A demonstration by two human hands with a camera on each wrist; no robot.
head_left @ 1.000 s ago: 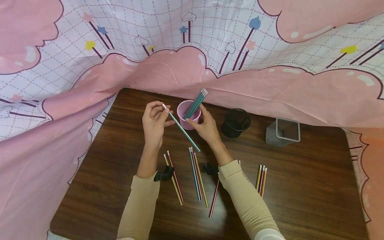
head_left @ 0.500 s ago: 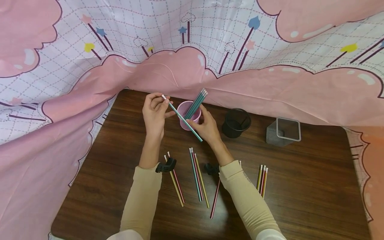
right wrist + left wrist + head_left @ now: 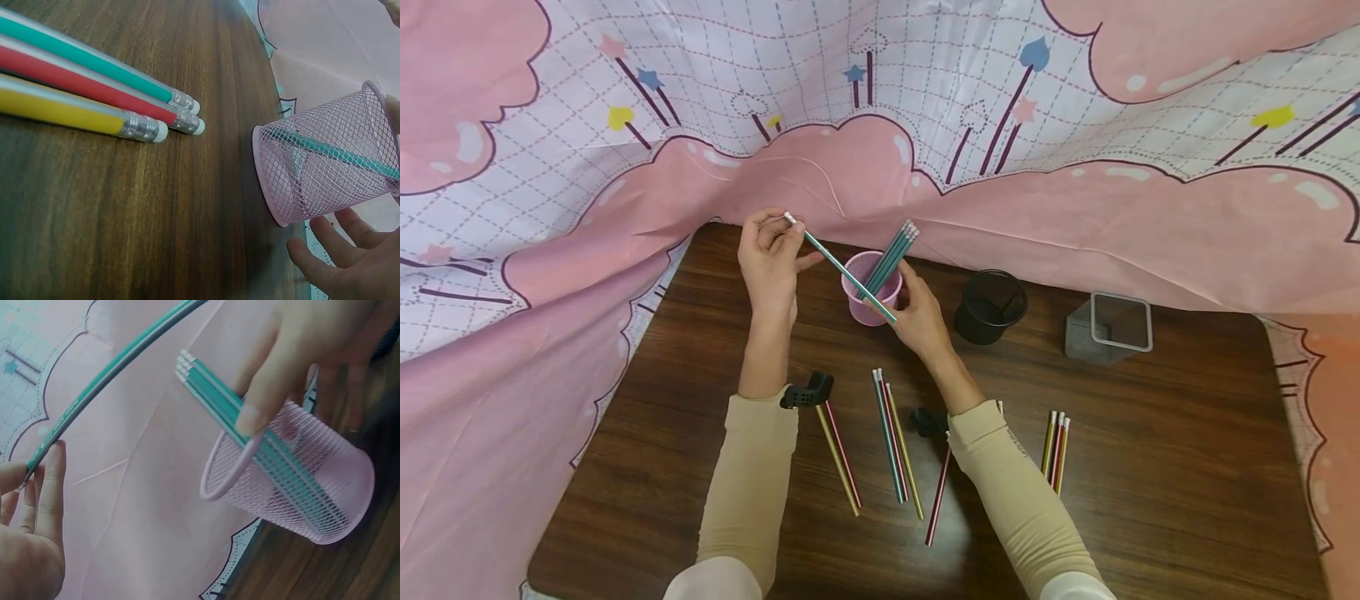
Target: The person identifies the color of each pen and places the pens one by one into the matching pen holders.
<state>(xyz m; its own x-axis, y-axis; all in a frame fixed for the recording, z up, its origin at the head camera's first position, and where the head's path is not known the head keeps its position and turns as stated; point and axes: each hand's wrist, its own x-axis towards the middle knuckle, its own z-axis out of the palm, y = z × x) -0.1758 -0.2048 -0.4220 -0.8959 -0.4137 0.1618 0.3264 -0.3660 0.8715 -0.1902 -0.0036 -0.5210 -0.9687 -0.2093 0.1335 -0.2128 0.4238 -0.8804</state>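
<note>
Beside the pink cup (image 3: 325, 175), the left hand (image 3: 767, 262) is pinching a green pencil (image 3: 847, 274).
It is slanting across the cup in the head view; the right hand (image 3: 921, 315) is gripping the cup's rim.

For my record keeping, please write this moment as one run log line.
left hand: pinches green pencil near eraser end; right hand: holds pink mesh cup at rim; in cup: green pencils, leaning; held pencil: outside cup

A dark wood-grain worktop (image 3: 1187, 458) spreads beneath the hands (image 3: 769, 267), catching soft light; creased pink-and-white cloud-print fabric (image 3: 1037, 225) hangs beyond them and to their left and right.
</note>
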